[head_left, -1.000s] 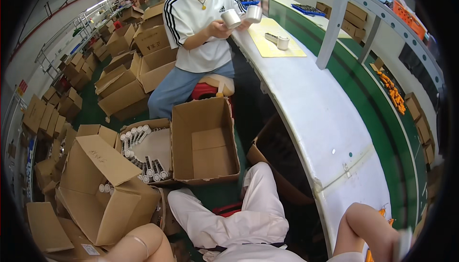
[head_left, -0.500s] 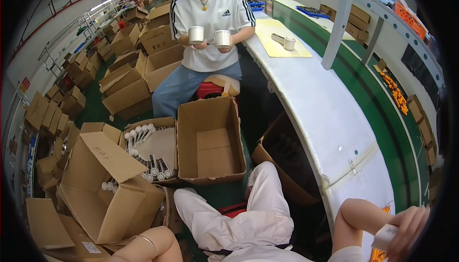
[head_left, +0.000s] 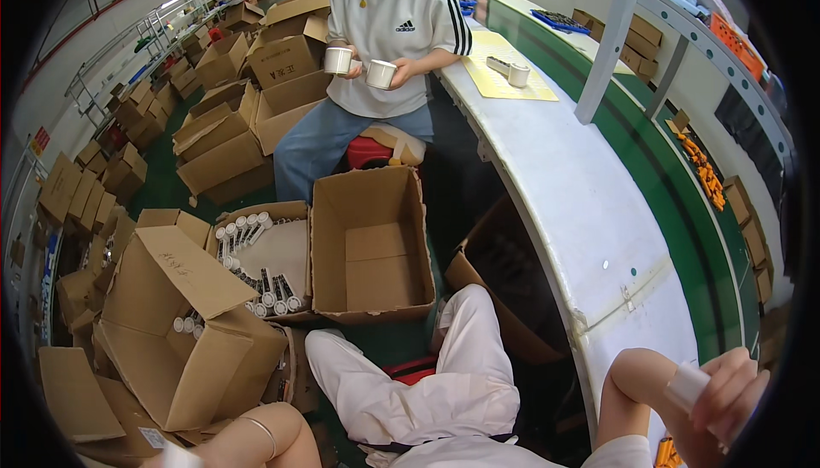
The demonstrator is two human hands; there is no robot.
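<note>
My right hand (head_left: 728, 395) is raised at the lower right, beside the white worktable (head_left: 611, 220). Its fingers are wrapped round a white plastic piece (head_left: 685, 385), whose end sticks out on the left. My left forearm (head_left: 248, 438), with a bracelet, reaches across the lower left, and its hand is mostly cut off by the lower edge. Where that hand would be, a blurred white thing (head_left: 181, 456) pokes into view; whether the fingers grip it is hidden. Orange parts (head_left: 668, 453) lie below my right forearm.
Facing me, a seated co-worker (head_left: 393, 49) holds two white cups (head_left: 381, 73). Between us stands an open carton (head_left: 371, 276); beside it a carton (head_left: 286, 254) holds several white-ended pieces. A tilted carton (head_left: 192, 331) stands left. A handled white cup (head_left: 518, 74) lies on a yellow sheet (head_left: 487, 84).
The white thing has come into view at the lower left. My right hand has shifted slightly, turning its white piece. The co-worker has leaned to the right and lowered the cups a little.
</note>
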